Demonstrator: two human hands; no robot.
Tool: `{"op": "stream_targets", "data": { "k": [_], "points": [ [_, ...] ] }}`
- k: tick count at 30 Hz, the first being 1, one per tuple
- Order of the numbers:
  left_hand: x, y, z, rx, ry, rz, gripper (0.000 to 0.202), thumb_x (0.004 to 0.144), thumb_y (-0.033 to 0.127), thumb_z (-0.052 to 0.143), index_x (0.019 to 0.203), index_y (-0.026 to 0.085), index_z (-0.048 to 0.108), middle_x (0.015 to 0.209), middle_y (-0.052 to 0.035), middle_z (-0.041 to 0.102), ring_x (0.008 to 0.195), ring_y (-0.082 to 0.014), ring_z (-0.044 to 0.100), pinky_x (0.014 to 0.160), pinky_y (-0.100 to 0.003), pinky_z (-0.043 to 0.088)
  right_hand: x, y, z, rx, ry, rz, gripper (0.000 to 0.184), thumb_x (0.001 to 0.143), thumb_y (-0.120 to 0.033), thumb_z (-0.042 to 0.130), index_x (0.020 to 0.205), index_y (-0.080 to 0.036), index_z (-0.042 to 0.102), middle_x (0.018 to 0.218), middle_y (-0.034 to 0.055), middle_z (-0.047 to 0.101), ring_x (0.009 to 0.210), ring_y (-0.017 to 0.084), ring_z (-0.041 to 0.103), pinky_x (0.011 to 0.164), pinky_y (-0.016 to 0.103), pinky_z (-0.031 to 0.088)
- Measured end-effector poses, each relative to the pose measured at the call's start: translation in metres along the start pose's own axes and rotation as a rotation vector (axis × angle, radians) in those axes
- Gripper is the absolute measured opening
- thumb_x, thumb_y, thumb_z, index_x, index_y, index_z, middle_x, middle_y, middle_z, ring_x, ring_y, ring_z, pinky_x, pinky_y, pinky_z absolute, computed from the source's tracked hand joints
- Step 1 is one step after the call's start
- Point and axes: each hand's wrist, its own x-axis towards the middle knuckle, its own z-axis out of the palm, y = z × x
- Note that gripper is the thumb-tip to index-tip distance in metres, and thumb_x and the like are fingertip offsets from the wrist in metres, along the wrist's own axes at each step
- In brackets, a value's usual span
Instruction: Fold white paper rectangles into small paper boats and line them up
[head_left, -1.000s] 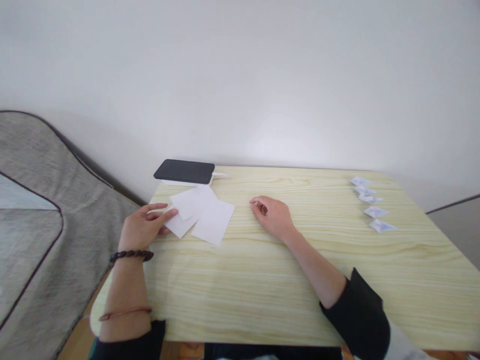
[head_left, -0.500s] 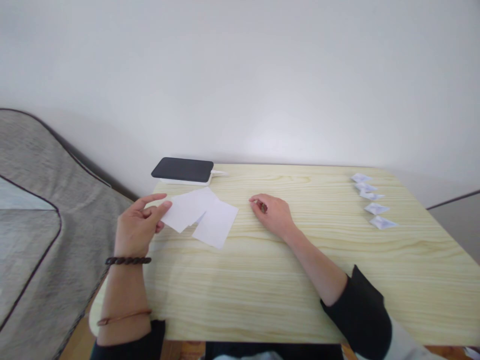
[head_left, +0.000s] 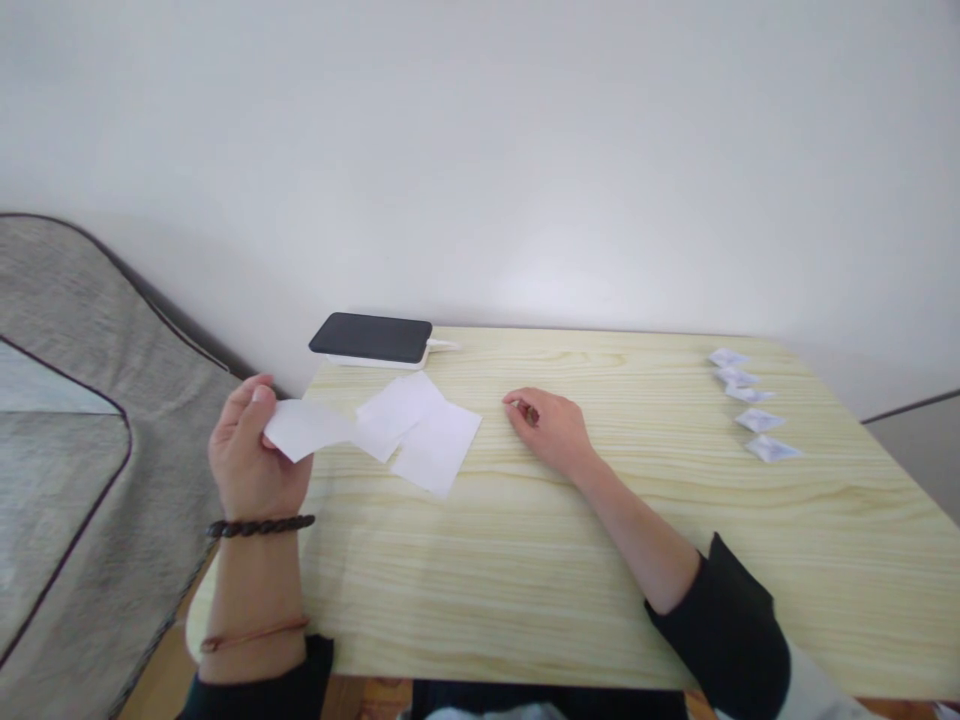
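Note:
My left hand (head_left: pixel 251 455) is raised off the left edge of the light wooden table (head_left: pixel 570 560) and pinches a small white paper sheet (head_left: pixel 309 428) between thumb and fingers. Two more white sheets (head_left: pixel 420 432) lie overlapping on the table just right of it. My right hand (head_left: pixel 551 428) rests on the table near the middle, fingers curled loosely, with nothing visible in it. A beaded bracelet sits on my left wrist.
A black phone (head_left: pixel 371 337) lies on a white base at the table's far left corner. Several small folded paper shapes (head_left: pixel 750 400) sit in a row at the far right. A grey cushioned seat (head_left: pixel 82 450) stands to the left of the table, and a white wall is behind.
My left hand has lifted one sheet off the pile and drawn it left and up, off the table's edge. My right hand has stayed in place.

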Motion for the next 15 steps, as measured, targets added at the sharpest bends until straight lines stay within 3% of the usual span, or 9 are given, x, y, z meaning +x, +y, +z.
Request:
{"op": "stream_targets", "data": {
  "k": [6, 9, 11, 13, 15],
  "points": [
    [-0.006, 0.001, 0.004, -0.146, -0.074, -0.072, 0.032, 0.052, 0.022, 0.081, 0.08, 0.014, 0.065, 0.041, 0.0107, 0.05, 0.036, -0.0036, 0.04, 0.037, -0.015, 0.038, 0.0, 0.001, 0.0, -0.007, -0.003, -0.002, 0.02, 0.087, -0.027, 0.05, 0.094, -0.023, 0.068, 0.078, -0.0005, 0.069, 0.066, 0.013, 0.058, 0.064, 0.024, 0.038],
    [-0.012, -0.006, 0.006, -0.03, -0.14, -0.076, 0.041, 0.055, 0.031, 0.084, 0.089, 0.015, 0.068, 0.062, 0.0031, 0.067, 0.049, -0.0081, 0.055, 0.045, -0.019, 0.047, 0.0, 0.0, 0.0, -0.008, 0.0, -0.008, 0.021, 0.087, -0.028, 0.049, 0.094, -0.023, 0.068, 0.078, -0.0005, 0.069, 0.065, 0.013, 0.057, 0.063, 0.025, 0.038],
    [-0.016, -0.011, 0.008, 0.021, -0.225, -0.099, 0.046, 0.058, 0.028, 0.084, 0.098, 0.014, 0.068, 0.076, -0.0006, 0.072, 0.06, -0.0089, 0.061, 0.053, -0.018, 0.05, 0.0, 0.0, 0.0, -0.006, 0.001, -0.013, 0.021, 0.087, -0.028, 0.049, 0.094, -0.023, 0.068, 0.077, -0.0004, 0.069, 0.065, 0.013, 0.057, 0.063, 0.024, 0.038],
    [-0.02, -0.015, 0.01, 0.083, -0.305, -0.151, 0.051, 0.062, 0.025, 0.083, 0.109, 0.015, 0.066, 0.068, 0.0012, 0.071, 0.056, -0.0069, 0.058, 0.054, -0.016, 0.049, 0.0, 0.0, 0.0, -0.005, 0.002, -0.015, 0.021, 0.087, -0.028, 0.049, 0.094, -0.023, 0.068, 0.077, -0.0003, 0.069, 0.065, 0.013, 0.057, 0.063, 0.024, 0.038],
    [-0.023, -0.017, 0.012, 0.121, -0.312, -0.172, 0.051, 0.064, 0.023, 0.081, 0.112, 0.016, 0.065, 0.066, 0.0012, 0.071, 0.056, -0.0062, 0.058, 0.055, -0.015, 0.048, 0.0, 0.0, 0.0, -0.005, 0.003, -0.014, 0.021, 0.087, -0.028, 0.049, 0.094, -0.023, 0.068, 0.077, -0.0003, 0.068, 0.065, 0.013, 0.057, 0.063, 0.025, 0.038]
  ]
}}
